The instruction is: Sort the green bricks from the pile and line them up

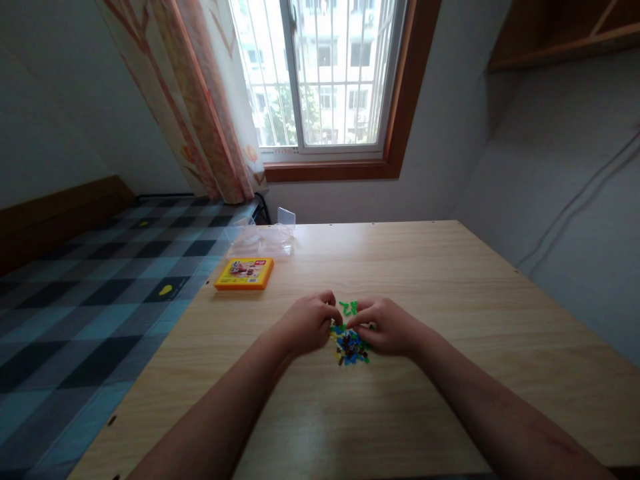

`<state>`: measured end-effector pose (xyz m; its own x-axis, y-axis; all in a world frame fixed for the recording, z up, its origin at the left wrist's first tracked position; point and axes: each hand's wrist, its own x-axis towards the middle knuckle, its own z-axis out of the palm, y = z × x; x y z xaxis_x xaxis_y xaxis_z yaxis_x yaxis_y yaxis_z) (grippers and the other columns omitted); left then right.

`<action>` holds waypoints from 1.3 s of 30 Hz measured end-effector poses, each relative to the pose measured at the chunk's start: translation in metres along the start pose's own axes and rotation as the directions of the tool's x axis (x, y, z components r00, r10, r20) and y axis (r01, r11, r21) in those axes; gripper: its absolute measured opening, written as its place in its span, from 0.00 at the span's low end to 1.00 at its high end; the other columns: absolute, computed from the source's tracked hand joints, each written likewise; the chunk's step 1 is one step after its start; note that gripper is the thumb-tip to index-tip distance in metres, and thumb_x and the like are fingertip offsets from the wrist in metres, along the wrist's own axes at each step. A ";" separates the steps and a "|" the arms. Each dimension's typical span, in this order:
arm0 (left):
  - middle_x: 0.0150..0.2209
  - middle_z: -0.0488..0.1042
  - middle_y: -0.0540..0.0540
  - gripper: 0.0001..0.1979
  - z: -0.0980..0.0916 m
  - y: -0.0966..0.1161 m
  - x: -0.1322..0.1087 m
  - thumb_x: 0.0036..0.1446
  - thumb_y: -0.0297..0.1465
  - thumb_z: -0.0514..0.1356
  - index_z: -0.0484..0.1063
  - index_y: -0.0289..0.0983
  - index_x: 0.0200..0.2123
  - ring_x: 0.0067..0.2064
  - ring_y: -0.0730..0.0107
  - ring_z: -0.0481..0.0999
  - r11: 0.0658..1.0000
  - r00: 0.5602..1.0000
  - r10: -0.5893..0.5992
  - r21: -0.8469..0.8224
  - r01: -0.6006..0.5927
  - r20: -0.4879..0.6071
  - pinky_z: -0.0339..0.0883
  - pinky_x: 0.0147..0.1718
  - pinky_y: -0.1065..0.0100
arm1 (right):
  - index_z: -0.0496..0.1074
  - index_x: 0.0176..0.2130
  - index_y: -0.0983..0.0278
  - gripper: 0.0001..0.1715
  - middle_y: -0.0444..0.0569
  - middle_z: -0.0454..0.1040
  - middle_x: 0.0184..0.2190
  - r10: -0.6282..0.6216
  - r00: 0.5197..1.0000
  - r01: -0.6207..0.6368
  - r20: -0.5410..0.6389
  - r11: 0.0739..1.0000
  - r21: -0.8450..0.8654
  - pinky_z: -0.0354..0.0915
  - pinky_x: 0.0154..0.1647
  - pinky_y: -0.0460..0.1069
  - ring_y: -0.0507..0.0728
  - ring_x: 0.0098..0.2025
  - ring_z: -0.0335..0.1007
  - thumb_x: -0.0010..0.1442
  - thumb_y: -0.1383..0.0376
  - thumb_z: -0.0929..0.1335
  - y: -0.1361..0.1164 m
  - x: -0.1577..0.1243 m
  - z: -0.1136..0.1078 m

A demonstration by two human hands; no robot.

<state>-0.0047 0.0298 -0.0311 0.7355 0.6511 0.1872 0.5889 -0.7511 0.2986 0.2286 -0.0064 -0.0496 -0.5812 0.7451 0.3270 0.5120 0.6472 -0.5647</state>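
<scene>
A small pile of tiny plastic pieces (pixel 353 347) in blue, green, yellow and dark brown lies on the table between my hands. My left hand (pixel 313 323) is at the pile's upper left, its fingers curled and closed at the green pieces there. Whether a piece is between those fingertips is too small to make out. From the right, my right hand (pixel 387 327) reaches over the pile's edge with thumb and index finger apart, and I see no piece held in it. Just beyond the pile lie several loose green pieces (pixel 346 308), set apart from the rest.
A yellow-orange box (pixel 244 274) with a printed lid lies at the table's left side. Behind it rests crumpled clear plastic packaging (pixel 265 240). The wooden table (pixel 410 260) borders a bed with checked bedding (pixel 100 320) on the left. A barred window and curtain (pixel 200 100) are behind.
</scene>
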 end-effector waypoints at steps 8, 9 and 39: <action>0.38 0.73 0.49 0.21 0.000 0.000 0.000 0.51 0.20 0.56 0.83 0.48 0.38 0.36 0.70 0.73 1.000 1.000 0.018 -0.020 -0.018 0.012 0.65 0.38 0.70 | 0.83 0.41 0.57 0.15 0.46 0.76 0.33 0.000 0.999 0.002 0.048 0.999 -0.042 0.58 0.35 0.45 0.51 0.33 0.69 0.59 0.71 0.69 0.003 0.002 0.000; 0.38 0.73 0.49 0.21 0.000 0.000 0.000 0.51 0.20 0.57 0.83 0.48 0.38 0.36 0.70 0.74 1.000 1.000 0.015 -0.012 -0.015 0.013 0.65 0.38 0.69 | 0.83 0.41 0.58 0.15 0.45 0.76 0.33 0.014 0.999 -0.012 0.043 0.999 -0.044 0.58 0.34 0.45 0.51 0.33 0.69 0.59 0.71 0.68 0.004 0.002 0.000; 0.35 0.75 0.50 0.17 -0.007 -0.005 -0.001 0.52 0.20 0.57 0.83 0.43 0.33 0.34 0.73 0.74 0.994 1.000 0.001 -0.110 -0.001 -0.001 0.65 0.35 0.71 | 0.81 0.45 0.58 0.12 0.49 0.73 0.35 -0.047 0.997 0.054 0.065 0.993 -0.106 0.59 0.40 0.49 0.54 0.38 0.67 0.66 0.64 0.67 -0.008 0.006 0.000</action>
<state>-0.0107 0.0334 -0.0260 0.7356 0.6506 0.1886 0.5478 -0.7351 0.3994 0.2212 -0.0076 -0.0432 -0.6447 0.7017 0.3032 0.5438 0.6998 -0.4631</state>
